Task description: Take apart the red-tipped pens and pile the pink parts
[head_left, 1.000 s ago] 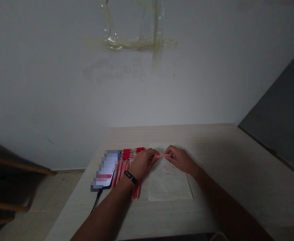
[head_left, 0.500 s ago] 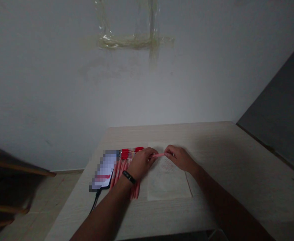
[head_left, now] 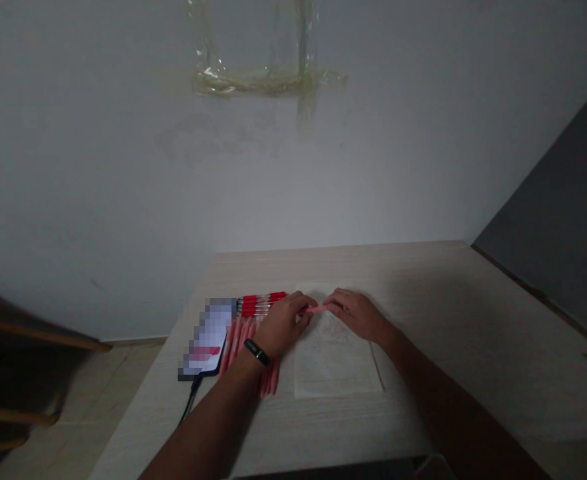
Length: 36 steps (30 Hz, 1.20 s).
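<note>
"Left hand (head_left: 286,320): what is gripped by it?"

"One end of a slim pink stick (head_left: 317,309), apparently a pen, is pinched between thumb and fingers. Its right end is covered by the curled fingers of the right hand (head_left: 356,312), by which it also appears to be gripped."

"Where is the pink stick held?"

"Over the far part of a pale sheet (head_left: 336,373) on a wooden table (head_left: 423,400). To the left, similar pink sticks (head_left: 231,343) are laid side by side, partly hidden by the left forearm; red pens (head_left: 249,306) are lined up beyond them, and a blurred phone (head_left: 208,340) is placed at their left."

"Which step is in hand?"

"Apparently, the right end is being handled while the left is steadied. For the next move, a firm left pinch and controlled right fingertips seem to be called for."
</note>
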{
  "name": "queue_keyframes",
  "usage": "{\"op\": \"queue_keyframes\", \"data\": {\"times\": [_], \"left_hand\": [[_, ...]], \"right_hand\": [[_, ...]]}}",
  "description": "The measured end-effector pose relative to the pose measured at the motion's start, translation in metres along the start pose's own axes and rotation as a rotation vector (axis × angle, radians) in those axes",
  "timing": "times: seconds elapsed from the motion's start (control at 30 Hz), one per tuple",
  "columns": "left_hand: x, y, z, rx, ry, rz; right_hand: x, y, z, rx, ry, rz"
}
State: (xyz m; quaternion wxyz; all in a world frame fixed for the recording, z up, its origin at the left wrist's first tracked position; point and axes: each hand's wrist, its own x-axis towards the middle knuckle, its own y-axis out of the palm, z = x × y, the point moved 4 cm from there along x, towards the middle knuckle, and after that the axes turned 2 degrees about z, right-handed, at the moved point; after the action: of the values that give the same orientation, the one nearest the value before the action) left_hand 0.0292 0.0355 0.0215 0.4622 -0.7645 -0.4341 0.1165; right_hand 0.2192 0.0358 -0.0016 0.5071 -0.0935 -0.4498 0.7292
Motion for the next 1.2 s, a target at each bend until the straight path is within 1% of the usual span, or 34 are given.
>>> {"op": "queue_keyframes", "data": {"times": [0.1, 0.2, 0.47, 0.6, 0.77, 1.0, 1.2], "left_hand": [[0.0, 0.0, -0.001, -0.015, 0.018, 0.0], [0.0, -0.001, -0.001, -0.024, 0.012, -0.001], [-0.001, -0.003, 0.001, -0.002, -0.018, -0.05], [-0.001, -0.004, -0.001, -0.005, -0.016, -0.042], [-0.001, -0.004, -0.001, -0.017, -0.007, -0.032], [-0.001, -0.003, 0.0, -0.018, 0.0, -0.036], [0.0, -0.002, 0.0, -0.01, 0.001, -0.038]], "right_hand": [[0.0, 0.001, 0.0, -0.044, -0.012, 0.007], [0.0, 0.001, 0.001, -0.021, -0.007, 0.0], [0.0, -0.002, 0.003, 0.001, 0.007, -0.074], [0.0, -0.001, 0.004, 0.013, -0.003, -0.054], [0.0, -0.001, 0.008, -0.004, -0.085, -0.012], [0.0, -0.001, 0.01, -0.035, -0.101, -0.03], [0.0, -0.003, 0.01, -0.04, -0.086, -0.07]]}}
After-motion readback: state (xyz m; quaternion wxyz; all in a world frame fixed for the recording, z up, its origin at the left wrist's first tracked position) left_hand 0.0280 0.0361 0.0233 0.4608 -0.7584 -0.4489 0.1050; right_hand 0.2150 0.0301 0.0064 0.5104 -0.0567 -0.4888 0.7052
